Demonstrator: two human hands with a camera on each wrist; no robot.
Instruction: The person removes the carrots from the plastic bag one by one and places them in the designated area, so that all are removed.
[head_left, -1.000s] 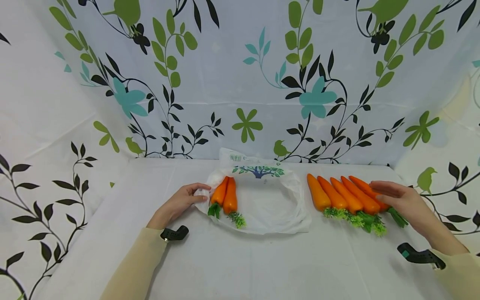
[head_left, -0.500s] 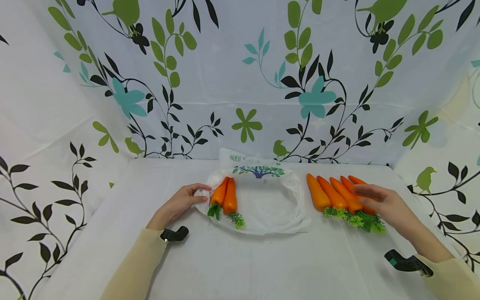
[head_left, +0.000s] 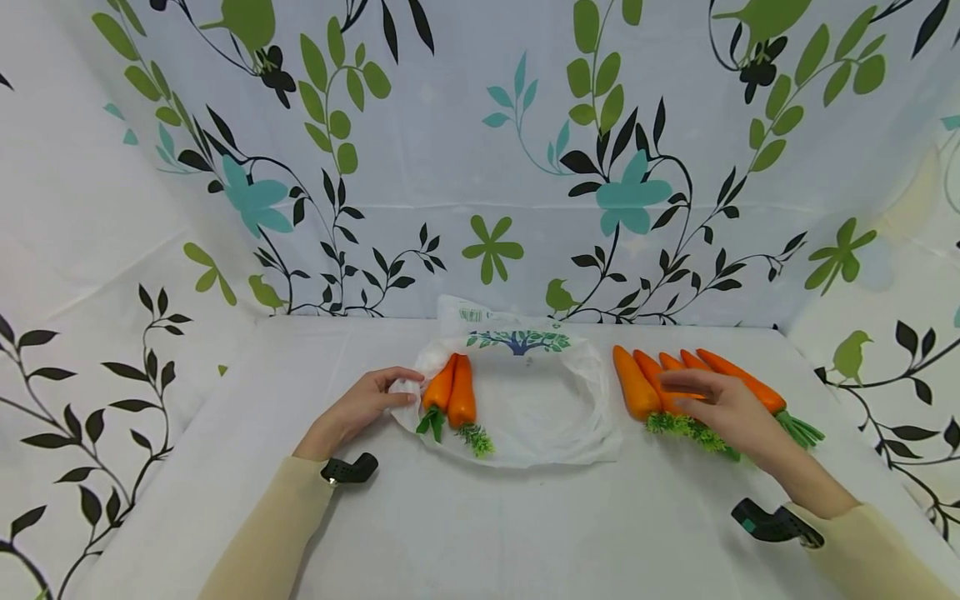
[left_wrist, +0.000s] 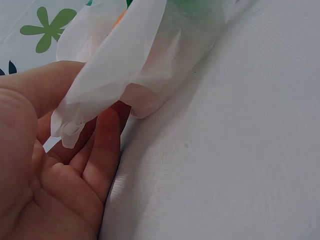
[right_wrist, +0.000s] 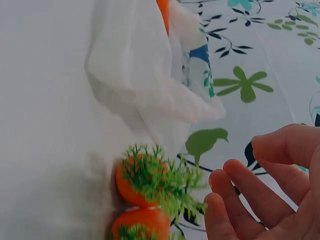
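Observation:
A white plastic bag (head_left: pixel 536 408) with a printed tree lies opened out in the middle of the table in the head view. Two orange carrots (head_left: pixel 462 392) with green tops rest inside its left part. My left hand (head_left: pixel 358 414) pinches the bag's left edge, with the crumpled film (left_wrist: pixel 107 75) between thumb and fingers in the left wrist view. To the right of the bag, several more carrots (head_left: pixel 634 387) lie side by side, tops toward me. My right hand (head_left: pixel 727 417) hovers over this row with fingers loosely bent and apart, hiding part of the middle carrots.
A white cloth (head_left: pixel 480 533) covers the table. Behind it hangs a curtain (head_left: pixel 450 150) with leaves, birds and butterflies. The row's rightmost carrot (head_left: pixel 746 382) lies slanted, its green stems (head_left: pixel 798 429) pointing right.
My right hand has moved left over the carrot row, from the rightmost carrot to the middle ones, uncovering the right end. My left hand stays at the bag's edge.

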